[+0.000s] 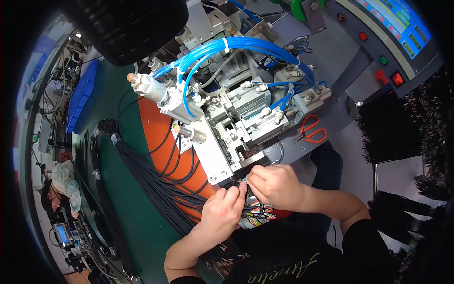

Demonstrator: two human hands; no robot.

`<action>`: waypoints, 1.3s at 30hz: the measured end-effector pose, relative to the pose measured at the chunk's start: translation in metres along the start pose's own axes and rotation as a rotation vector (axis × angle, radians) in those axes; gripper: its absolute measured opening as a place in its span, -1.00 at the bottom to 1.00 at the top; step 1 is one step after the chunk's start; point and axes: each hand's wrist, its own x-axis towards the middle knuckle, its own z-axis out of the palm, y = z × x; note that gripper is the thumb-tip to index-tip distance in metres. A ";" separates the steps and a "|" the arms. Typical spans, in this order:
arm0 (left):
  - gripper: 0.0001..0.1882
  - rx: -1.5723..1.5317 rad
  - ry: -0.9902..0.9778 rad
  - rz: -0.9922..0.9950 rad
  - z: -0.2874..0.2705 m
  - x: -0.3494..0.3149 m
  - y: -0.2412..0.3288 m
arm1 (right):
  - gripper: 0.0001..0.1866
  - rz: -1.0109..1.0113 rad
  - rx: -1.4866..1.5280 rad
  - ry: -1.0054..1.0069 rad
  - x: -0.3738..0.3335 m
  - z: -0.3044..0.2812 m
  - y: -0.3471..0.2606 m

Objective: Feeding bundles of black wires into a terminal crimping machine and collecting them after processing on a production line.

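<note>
Just in front of the metal machine [246, 118], both hands are drawn together with fingertips almost touching. My left hand [222, 208] is closed in a pinch, its thumb at the fine coloured wires [243, 180] of a cable end. From the right, my right hand [278, 187] pinches the same wires between thumb and bent fingers. The fingers cover most of that cable. Below the hands, a bunch of stripped cable ends [260, 212] shows red, white, green and yellow wires. Many black cables [156, 177] run toward it from the left.
Orange-handled scissors [313, 130] lie on the grey machine base at right. Blue air tubes [227, 43] arch over the machine. A control panel with a screen [402, 28] stands at upper right. Hanging black cable bundles [392, 132] fill the right side. A blue bin [84, 94] sits far left.
</note>
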 end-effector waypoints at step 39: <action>-0.75 -0.154 0.383 -0.257 0.021 -0.026 -0.020 | -0.81 0.033 0.774 -0.050 0.003 -0.007 -0.012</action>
